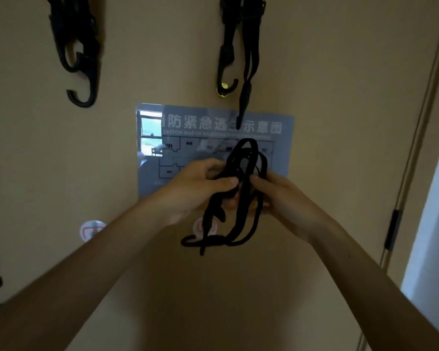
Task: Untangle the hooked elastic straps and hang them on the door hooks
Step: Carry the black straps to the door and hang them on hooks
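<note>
I hold the tangled bundle of straps point(241, 188) in front of the beige door point(340, 110), over the lower edge of a glossy blue-grey sign point(178, 138). The bundle's long axis runs nearly upright, leaning a little. Its rounded loops point up and to the right above my knuckles, and its loose ends hang down and to the left, where one flat end crosses a thin round cord. The straps are black and matte, partly flat webbing and partly cord.

My left grip point(198, 186) is clenched on the bundle, thumb pressed flat across a strand. My right grip point(284, 196) pinches the strands from the other side, fingertips curled in; the two nearly touch.

The sign's pale characters read 防紧急逃, then 示意图 past a hanging strap end. Beneath them a line begins "SKETCH MAP" and then blurs. Below is a floor plan whose room numbers are too soft to read. The sign's surface mirrors a bright window.

Higher up, a hung strap point(238, 46) drops from the top edge, its black plastic hook beside a brass door hook point(223, 91). Well to the left, a second hung pair point(79, 51) ends in two curved black hooks pointing down. Two round white stickers point(93, 230) with red marks sit on the door below the sign, one partly behind the bundle. A dark hinge point(393, 229) sits on the door's right edge.
</note>
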A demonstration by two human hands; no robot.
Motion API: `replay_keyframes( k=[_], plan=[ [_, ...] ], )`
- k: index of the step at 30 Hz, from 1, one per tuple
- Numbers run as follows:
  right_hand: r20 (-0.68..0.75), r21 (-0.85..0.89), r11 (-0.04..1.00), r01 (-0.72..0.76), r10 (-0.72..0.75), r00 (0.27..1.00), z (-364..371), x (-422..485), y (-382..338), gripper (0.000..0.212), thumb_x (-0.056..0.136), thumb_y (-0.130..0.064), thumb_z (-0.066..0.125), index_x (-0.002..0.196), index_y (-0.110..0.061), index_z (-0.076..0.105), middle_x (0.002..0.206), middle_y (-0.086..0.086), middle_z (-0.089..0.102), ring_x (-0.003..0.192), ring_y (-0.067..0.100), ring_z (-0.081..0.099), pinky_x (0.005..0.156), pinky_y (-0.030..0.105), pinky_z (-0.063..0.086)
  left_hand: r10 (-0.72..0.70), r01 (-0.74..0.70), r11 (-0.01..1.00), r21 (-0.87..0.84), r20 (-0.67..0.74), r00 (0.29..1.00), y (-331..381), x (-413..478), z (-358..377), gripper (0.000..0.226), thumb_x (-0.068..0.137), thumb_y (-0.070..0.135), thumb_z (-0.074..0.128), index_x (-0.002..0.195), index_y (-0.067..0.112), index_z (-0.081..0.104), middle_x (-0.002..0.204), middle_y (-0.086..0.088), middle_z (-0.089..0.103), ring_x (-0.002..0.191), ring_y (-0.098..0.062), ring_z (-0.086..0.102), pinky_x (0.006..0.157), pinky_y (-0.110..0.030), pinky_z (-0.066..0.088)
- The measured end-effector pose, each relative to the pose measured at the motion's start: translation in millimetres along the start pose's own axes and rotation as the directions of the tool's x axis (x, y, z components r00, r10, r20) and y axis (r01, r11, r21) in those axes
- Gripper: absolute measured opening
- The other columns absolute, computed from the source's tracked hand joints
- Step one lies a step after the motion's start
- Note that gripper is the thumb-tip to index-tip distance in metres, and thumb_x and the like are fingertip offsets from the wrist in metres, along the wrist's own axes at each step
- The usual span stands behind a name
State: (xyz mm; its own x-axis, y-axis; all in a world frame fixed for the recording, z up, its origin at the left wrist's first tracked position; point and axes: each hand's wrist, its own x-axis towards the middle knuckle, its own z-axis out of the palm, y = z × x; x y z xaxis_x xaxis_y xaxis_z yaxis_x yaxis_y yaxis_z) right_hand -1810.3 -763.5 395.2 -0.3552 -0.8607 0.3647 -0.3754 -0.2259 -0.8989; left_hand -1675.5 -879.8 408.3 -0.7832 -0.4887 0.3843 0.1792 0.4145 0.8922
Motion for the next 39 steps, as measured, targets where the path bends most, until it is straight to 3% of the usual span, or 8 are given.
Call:
replay_keyframes(
  k=[4,9,14,18,22,27,33,39],
  plan=[
    [0.142,0.031,0.998,0.053,-0.056,0.988,-23.6,-15.1,10.3,0.032,0.086,-0.016,0.064,0.118,-0.014,0.059,0.094,0.002,0.073,0.076,0.016,0.07,0.073,0.031,0.057,-0.031,0.031,0.998,-0.046,0.003,1.0,4.0,11.1,33.1,0.029,0.089,0.014,0.06,0.117,0.012,0.06,0.111,-0.005,0.069,0.101,-0.02,0.067,0.087,-0.035,0.054],
    [0.026,0.019,0.999,-0.034,0.034,0.999,-74.7,-24.6,24.9,0.014,0.094,-0.016,0.055,0.094,-0.002,0.059,0.05,0.0,0.041,0.04,0.013,0.041,0.047,0.032,0.049,-0.064,0.059,0.994,-0.091,-0.058,0.996,12.8,17.1,59.6,0.019,0.092,0.006,0.053,0.11,0.008,0.059,0.086,-0.004,0.062,0.06,-0.012,0.053,0.049,-0.021,0.042],
    [0.132,0.107,0.984,-0.141,0.127,0.983,-88.2,-35.1,35.0,0.034,0.098,-0.036,0.04,0.078,-0.014,0.057,0.06,0.002,0.056,0.058,0.02,0.057,0.06,0.029,0.051,-0.003,-0.028,0.978,-0.207,-0.148,0.989,4.1,17.0,95.7,0.024,0.092,0.006,0.054,0.115,0.009,0.052,0.098,-0.005,0.061,0.077,-0.019,0.062,0.072,-0.032,0.054],
    [0.186,0.285,0.944,-0.168,0.118,0.975,-74.0,-38.9,47.5,0.04,0.098,-0.043,0.035,0.075,-0.015,0.053,0.053,-0.001,0.039,0.045,0.018,0.043,0.052,0.03,0.04,0.13,-0.138,0.99,-0.021,-0.237,0.963,-6.9,19.2,127.7,0.022,0.09,0.007,0.057,0.105,0.021,0.048,0.113,-0.009,0.061,0.106,-0.027,0.062,0.091,-0.039,0.054],
    [0.16,0.459,0.859,-0.227,0.171,0.972,-77.7,-39.2,52.7,0.041,0.097,-0.044,0.037,0.073,-0.015,0.051,0.051,-0.003,0.033,0.039,0.011,0.031,0.055,0.034,0.03,0.206,-0.181,0.976,0.12,-0.248,0.947,-10.2,17.2,129.0,0.02,0.091,0.006,0.056,0.1,0.018,0.043,0.1,-0.014,0.058,0.09,-0.027,0.06,0.086,-0.045,0.052],
    [0.163,0.217,0.941,-0.259,0.227,0.96,-95.8,-49.6,45.8,0.027,0.098,-0.034,0.045,0.084,-0.011,0.048,0.054,-0.003,0.03,0.038,0.011,0.027,0.039,0.025,0.042,0.014,0.021,0.985,0.172,-0.203,0.979,-9.7,18.1,114.3,0.027,0.077,0.003,0.066,0.099,0.005,0.049,0.091,-0.01,0.061,0.084,-0.019,0.06,0.073,-0.033,0.05],
    [0.114,-0.056,0.998,-0.041,0.047,0.992,-115.6,-42.4,32.9,0.015,0.089,-0.014,0.059,0.077,-0.007,0.052,0.055,-0.001,0.038,0.046,0.016,0.035,0.054,0.035,0.037,-0.102,0.109,0.952,0.286,-0.038,0.994,-0.1,20.1,106.7,0.027,0.072,0.001,0.069,0.094,0.014,0.062,0.096,-0.008,0.072,0.097,-0.022,0.067,0.089,-0.032,0.047],
    [0.097,-0.171,0.983,0.071,-0.055,0.994,-124.8,-35.2,11.8,0.013,0.084,-0.021,0.067,0.08,-0.009,0.064,0.047,-0.003,0.043,0.041,0.013,0.038,0.048,0.027,0.037,-0.118,0.102,0.972,0.212,0.064,0.991,16.1,28.0,118.6,0.016,0.079,0.0,0.054,0.093,-0.001,0.062,0.052,0.002,0.057,0.053,-0.015,0.052,0.059,-0.026,0.042]
  ],
)
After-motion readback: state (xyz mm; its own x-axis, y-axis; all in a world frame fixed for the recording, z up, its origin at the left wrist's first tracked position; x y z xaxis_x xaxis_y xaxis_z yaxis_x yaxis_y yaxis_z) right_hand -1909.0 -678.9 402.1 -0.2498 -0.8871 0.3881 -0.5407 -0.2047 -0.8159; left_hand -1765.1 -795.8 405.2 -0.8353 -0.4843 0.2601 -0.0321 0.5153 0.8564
